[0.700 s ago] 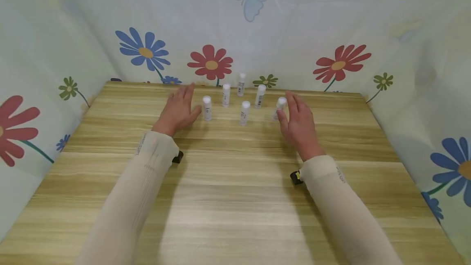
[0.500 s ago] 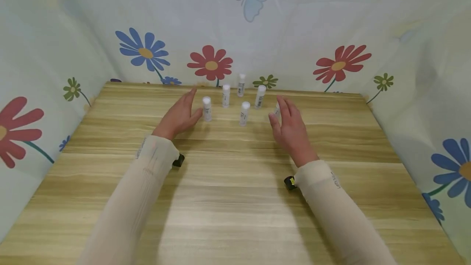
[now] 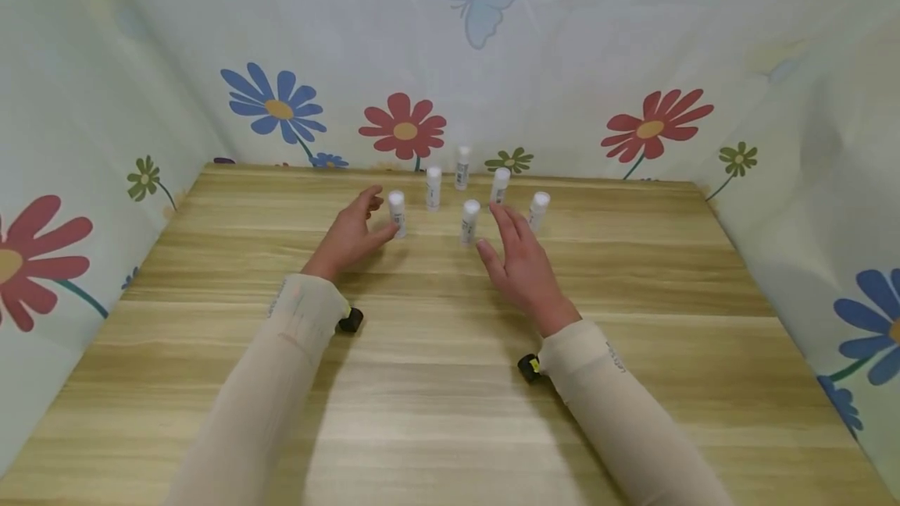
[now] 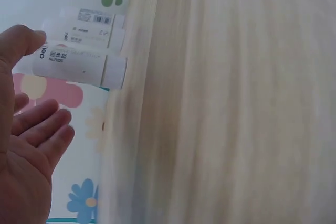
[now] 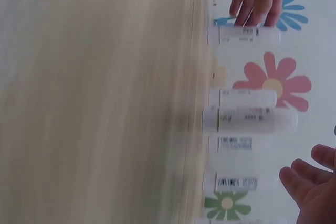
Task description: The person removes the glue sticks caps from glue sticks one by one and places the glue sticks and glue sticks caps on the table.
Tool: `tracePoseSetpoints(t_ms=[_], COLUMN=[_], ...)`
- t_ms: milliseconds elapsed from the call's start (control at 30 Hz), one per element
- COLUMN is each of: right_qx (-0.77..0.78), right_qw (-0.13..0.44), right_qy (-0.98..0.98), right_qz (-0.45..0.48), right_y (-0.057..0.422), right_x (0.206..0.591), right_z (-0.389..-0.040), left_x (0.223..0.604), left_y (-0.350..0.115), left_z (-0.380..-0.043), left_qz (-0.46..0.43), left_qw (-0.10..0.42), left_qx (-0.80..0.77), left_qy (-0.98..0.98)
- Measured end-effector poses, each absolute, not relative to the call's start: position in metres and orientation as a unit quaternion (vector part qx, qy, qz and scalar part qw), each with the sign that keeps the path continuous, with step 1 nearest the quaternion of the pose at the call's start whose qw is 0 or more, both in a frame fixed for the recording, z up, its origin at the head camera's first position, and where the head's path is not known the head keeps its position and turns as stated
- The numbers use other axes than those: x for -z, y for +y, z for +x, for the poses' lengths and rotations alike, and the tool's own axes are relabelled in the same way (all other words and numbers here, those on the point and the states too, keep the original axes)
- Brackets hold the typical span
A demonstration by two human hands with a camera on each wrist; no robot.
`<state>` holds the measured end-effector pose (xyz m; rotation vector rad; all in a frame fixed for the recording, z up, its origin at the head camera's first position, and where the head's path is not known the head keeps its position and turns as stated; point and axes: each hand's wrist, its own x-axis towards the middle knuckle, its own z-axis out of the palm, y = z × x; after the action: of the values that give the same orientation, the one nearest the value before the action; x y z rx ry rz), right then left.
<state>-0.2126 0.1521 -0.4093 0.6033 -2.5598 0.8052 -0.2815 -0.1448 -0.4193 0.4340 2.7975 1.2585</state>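
The tubes (image 3: 433, 188) before me look like smooth plastic. My tabletop (image 3: 422, 326) shows wood grain under a smooth, semi-gloss finish. The backdrop (image 3: 583, 45) is a creased, thin sheet. My sleeves (image 3: 242, 397) are matt, finely wrinkled cloth.

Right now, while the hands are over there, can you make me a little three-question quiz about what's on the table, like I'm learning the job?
1. Count: how many white tubes are on the wooden table?
2. True or false: one of the white tubes is lying on its side.
3. Look closely: in the head view, which hand is nearest to the leftmost tube?

Key:
1. Six.
2. False; all six stand upright.
3. The left hand; its thumb is right by that tube.
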Motion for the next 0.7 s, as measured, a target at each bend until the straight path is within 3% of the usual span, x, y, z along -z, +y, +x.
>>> tracePoseSetpoints(t_ms=[133,400,700], right_qx=[-0.293,-0.301,-0.318], right_qw=[0.181,0.212,0.209], right_qy=[-0.913,-0.897,-0.895], right_qz=[0.221,0.246,0.231], right_y=[0.141,0.12,0.107], right_x=[0.413,0.422,0.421], right_z=[-0.21,-0.21,-0.21], left_x=[0.424,0.43,0.435], left_y=[-0.14,-0.129,-0.124], left_z=[-0.28,-0.28,-0.287], left_qz=[0.124,0.1,0.068], left_qw=[0.032,0.018,0.058], left_qx=[-0.455,-0.489,-0.52], left_qy=[0.881,0.866,0.849])
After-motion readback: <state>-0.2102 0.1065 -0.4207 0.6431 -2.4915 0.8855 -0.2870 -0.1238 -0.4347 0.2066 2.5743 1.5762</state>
